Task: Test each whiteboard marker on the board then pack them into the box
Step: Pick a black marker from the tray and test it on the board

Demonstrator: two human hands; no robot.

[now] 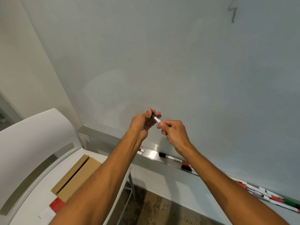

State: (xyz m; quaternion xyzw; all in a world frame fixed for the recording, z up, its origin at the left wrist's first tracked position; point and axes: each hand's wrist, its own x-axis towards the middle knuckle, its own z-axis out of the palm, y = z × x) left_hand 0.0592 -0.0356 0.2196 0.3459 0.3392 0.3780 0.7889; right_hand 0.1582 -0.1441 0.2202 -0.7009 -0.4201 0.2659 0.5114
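You're bare-armed as far as the view shows: left forearm (105, 176) and right forearm (219, 176) are uncovered from the lower edge up to the wrists (lean, with tendons ridging the left one). Your left hand (142, 122) and right hand (176, 133) are bare too; the nails seem short, though they're too small to be sure.

You face a smooth, softly glossy whiteboard (162, 54) with a brushed-metal tray (152, 154) glinting along its foot. Your marker (155, 119) is shiny plastic. The chair (32, 135) is smooth white plastic, the box (76, 176) matt brown cardboard, the floor (154, 207) rough-looking carpet.
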